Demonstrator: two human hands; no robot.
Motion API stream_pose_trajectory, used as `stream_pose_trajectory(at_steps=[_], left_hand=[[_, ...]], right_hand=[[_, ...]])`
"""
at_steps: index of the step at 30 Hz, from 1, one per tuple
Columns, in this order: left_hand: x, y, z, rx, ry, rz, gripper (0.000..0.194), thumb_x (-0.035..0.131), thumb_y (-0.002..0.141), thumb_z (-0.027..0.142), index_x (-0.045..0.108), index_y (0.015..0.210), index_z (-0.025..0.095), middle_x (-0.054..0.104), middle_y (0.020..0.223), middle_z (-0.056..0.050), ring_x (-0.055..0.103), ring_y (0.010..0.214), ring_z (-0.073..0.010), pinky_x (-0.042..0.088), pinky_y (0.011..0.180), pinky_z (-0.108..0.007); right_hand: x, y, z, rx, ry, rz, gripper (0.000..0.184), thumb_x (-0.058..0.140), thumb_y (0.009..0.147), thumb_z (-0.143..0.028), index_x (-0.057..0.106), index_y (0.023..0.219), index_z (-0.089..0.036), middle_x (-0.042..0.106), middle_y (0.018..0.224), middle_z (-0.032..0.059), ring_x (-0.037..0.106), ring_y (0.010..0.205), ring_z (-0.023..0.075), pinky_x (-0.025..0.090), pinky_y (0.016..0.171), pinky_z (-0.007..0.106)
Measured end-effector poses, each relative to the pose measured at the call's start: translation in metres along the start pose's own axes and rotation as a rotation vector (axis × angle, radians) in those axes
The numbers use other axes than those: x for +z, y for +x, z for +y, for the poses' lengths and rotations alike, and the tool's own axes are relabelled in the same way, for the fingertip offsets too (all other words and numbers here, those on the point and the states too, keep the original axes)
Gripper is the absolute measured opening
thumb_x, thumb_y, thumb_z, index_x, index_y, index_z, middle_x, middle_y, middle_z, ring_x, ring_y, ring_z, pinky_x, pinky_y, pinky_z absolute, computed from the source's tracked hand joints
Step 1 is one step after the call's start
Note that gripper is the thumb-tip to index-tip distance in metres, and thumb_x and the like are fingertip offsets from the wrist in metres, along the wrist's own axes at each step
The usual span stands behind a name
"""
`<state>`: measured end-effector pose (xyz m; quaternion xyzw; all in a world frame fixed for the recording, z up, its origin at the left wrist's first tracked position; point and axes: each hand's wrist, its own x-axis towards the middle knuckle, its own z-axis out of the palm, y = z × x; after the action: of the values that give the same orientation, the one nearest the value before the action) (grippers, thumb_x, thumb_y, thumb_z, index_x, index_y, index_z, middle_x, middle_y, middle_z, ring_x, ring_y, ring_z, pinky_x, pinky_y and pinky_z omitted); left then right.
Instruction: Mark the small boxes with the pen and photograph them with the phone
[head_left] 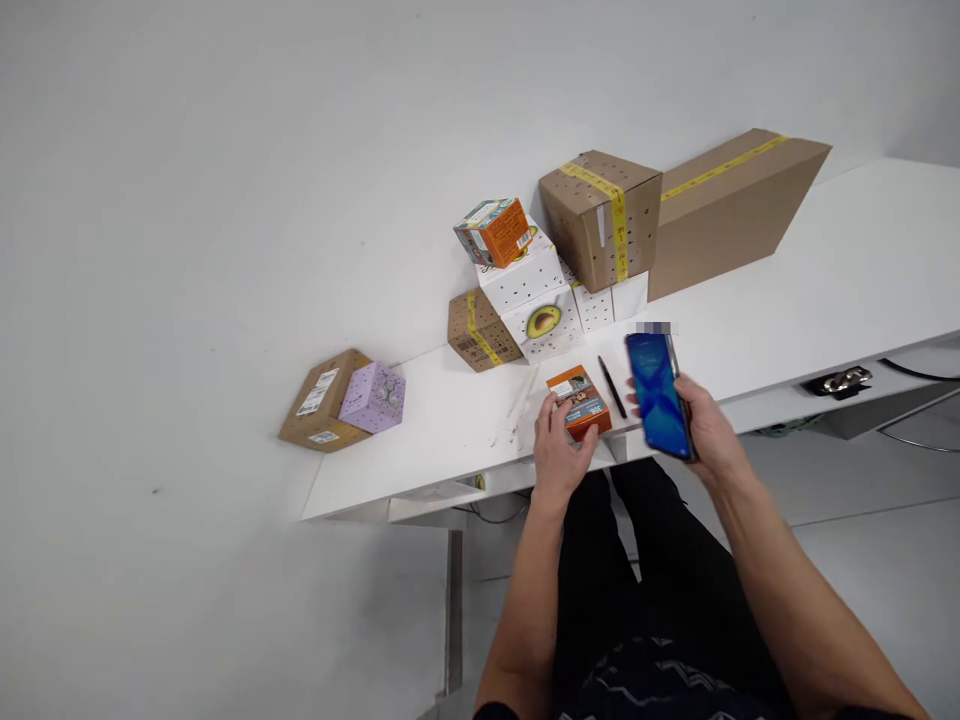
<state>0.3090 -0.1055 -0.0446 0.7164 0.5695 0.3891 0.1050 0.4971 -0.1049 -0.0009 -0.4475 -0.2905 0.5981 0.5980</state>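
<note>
My right hand (709, 425) is wrapped around a smartphone (658, 398), its lit screen blue and facing up above the front of the desk. Near the desk's front edge lies a small orange box (581, 400) with pictures and print on it. My left hand (559, 445) grips that box, with the fingers along its left side and the thumb at the near side. A black pen (612, 386) lies on the desk between the box and the phone.
The white desk (435, 415) holds a white avocado-print carton (536, 310) with another orange box (495, 232) on top. Taped brown cartons (607, 215) stand along the wall. At the left end sit a brown box (319, 405) and a lilac box (375, 398).
</note>
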Motion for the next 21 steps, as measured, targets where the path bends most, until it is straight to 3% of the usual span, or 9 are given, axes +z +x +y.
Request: stream_pose_trajectory(at_steps=[2,5,9,14,17,18,21], left_hand=[[0.002,0.004,0.012,-0.04,0.093,0.026,0.053,0.068,0.078,0.043,0.051,0.122,0.021,0.044,0.139,-0.016,0.046,0.128,-0.0349,0.046,0.101,-0.053],[0.014,0.01,0.026,-0.147,0.179,0.055,0.065,0.073,0.069,0.054,0.051,0.119,0.019,0.042,0.136,-0.022,0.049,0.12,-0.0427,0.049,0.09,-0.06],[0.024,0.013,0.029,-0.172,0.199,0.079,0.059,0.072,0.072,0.046,0.05,0.12,0.02,0.039,0.136,-0.022,0.052,0.114,-0.0424,0.052,0.083,-0.058],[0.003,0.011,-0.002,-0.089,0.157,0.158,0.053,0.067,0.076,0.028,0.047,0.125,0.022,0.039,0.139,-0.017,0.049,0.124,-0.0348,0.051,0.094,-0.048],[-0.026,0.011,-0.035,-0.041,0.198,0.206,0.052,0.066,0.075,0.027,0.049,0.124,0.019,0.045,0.134,-0.018,0.049,0.125,-0.0312,0.049,0.1,-0.043],[-0.037,0.013,-0.048,-0.04,0.221,0.223,0.051,0.066,0.075,0.027,0.05,0.123,0.017,0.047,0.132,-0.018,0.05,0.124,-0.0304,0.048,0.101,-0.042],[-0.073,0.021,-0.091,-0.086,0.32,0.248,0.045,0.064,0.077,0.028,0.053,0.119,0.016,0.049,0.13,-0.018,0.05,0.124,-0.0289,0.043,0.105,-0.042]], right_hand=[[-0.023,0.017,-0.004,-0.191,-0.549,0.24,0.049,0.056,0.077,-0.047,0.059,0.12,-0.022,0.066,0.106,0.0094,0.06,0.1,0.028,0.047,0.089,0.044],[-0.05,0.043,-0.002,-0.386,-1.215,0.42,0.057,0.056,0.077,-0.039,0.055,0.128,-0.014,0.057,0.12,0.0215,0.05,0.112,0.0377,0.039,0.092,0.053],[-0.071,0.069,0.005,-0.414,-1.566,0.439,0.058,0.051,0.08,-0.033,0.051,0.132,-0.007,0.057,0.113,0.0292,0.052,0.104,0.0425,0.04,0.081,0.054],[-0.078,0.088,0.003,-0.352,-1.573,0.358,0.052,0.054,0.082,-0.042,0.061,0.12,-0.006,0.055,0.115,0.0346,0.048,0.112,0.0483,0.038,0.082,0.058],[-0.052,0.074,-0.01,-0.423,-1.452,0.298,0.055,0.056,0.08,-0.054,0.064,0.114,-0.011,0.049,0.13,0.0308,0.039,0.123,0.0497,0.033,0.091,0.064],[-0.036,0.061,-0.018,-0.485,-1.388,0.217,0.05,0.054,0.083,-0.051,0.063,0.115,-0.013,0.053,0.129,0.0265,0.042,0.123,0.046,0.035,0.092,0.063],[0.019,0.0,-0.05,-0.605,-1.042,-0.246,0.033,0.052,0.089,-0.044,0.065,0.113,-0.026,0.066,0.113,0.0118,0.062,0.101,0.0294,0.05,0.083,0.046]])
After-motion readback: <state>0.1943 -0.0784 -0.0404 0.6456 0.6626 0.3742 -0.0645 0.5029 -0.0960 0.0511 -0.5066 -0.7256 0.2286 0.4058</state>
